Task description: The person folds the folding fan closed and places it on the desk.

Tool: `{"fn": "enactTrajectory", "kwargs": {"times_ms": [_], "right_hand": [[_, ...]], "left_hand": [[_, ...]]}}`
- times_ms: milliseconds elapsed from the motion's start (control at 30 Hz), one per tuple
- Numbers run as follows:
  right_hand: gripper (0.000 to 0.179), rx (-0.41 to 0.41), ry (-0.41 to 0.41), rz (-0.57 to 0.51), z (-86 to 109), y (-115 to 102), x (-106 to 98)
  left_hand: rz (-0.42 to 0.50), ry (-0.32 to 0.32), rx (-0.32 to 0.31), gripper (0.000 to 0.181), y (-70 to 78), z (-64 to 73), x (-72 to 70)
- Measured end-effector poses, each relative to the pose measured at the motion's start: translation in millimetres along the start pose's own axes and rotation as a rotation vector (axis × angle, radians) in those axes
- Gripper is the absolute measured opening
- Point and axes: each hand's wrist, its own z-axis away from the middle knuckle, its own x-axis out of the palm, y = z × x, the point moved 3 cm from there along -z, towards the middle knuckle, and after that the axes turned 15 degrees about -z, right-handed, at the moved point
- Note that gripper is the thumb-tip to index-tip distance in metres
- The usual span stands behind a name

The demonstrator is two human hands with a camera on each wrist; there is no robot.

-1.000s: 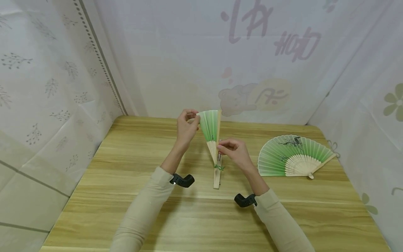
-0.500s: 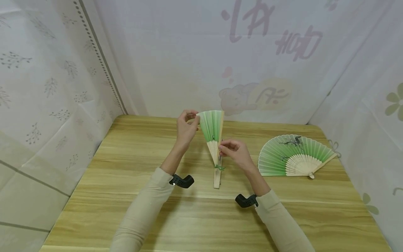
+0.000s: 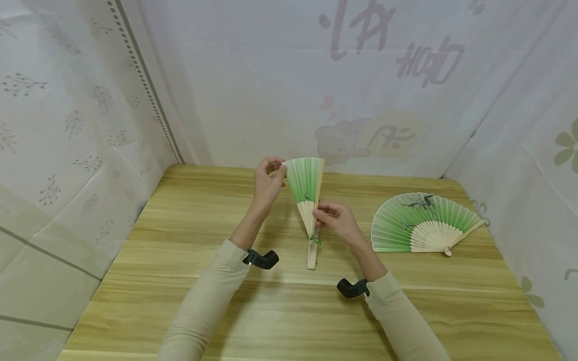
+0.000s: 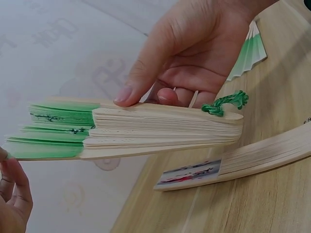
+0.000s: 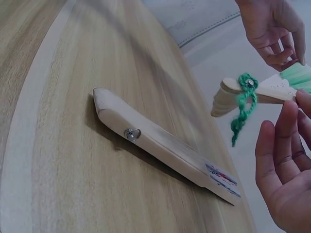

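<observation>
A green folding fan (image 3: 301,178) is held partly spread above the table. My left hand (image 3: 268,184) pinches the upper left corner of its green leaf. With thumb and fingers, my right hand (image 3: 338,219) pinches the pale right guard stick lower down. A green cord (image 5: 247,97) hangs from the fan's pivot in the right wrist view. Pleats are still bunched between the sticks in the left wrist view. Beneath lies a folded fan (image 5: 155,145) with a metal rivet and a dark and red print; neither hand visibly touches it.
Another green folding fan (image 3: 390,228), spread wide with a dark bird-and-branch print, lies on the wooden table (image 3: 280,316) at the right. Patterned white cloth (image 3: 235,100) hangs behind the table and along both sides.
The held fan has spread somewhat wider. Its right guard stick has swung to the right, together with a small shift of my right hand. My left hand stays at the same corner.
</observation>
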Motion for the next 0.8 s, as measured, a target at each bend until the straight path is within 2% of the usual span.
{"fn": "enactTrajectory", "kwargs": {"times_ms": [267, 400, 600, 800], "right_hand": [[0.024, 0.016, -0.028, -0.013, 1.0, 1.0, 2.0], [0.022, 0.010, -0.029, 0.006, 1.6, -0.1, 2.7], [0.018, 0.026, -0.011, 0.013, 3.1, 0.7, 2.0], [0.020, 0.022, 0.010, 0.016, 5.3, 2.4, 0.6]], "left_hand": [[0.006, -0.012, 0.036, 0.014, -0.3, 1.4, 1.7], [0.013, -0.038, 0.037, 0.016, -0.9, 2.1, 4.1], [-0.010, -0.166, 0.035, 0.025, -3.9, 5.0, 8.7], [-0.081, -0.290, 0.078, 0.046, -9.9, 7.5, 15.9]]}}
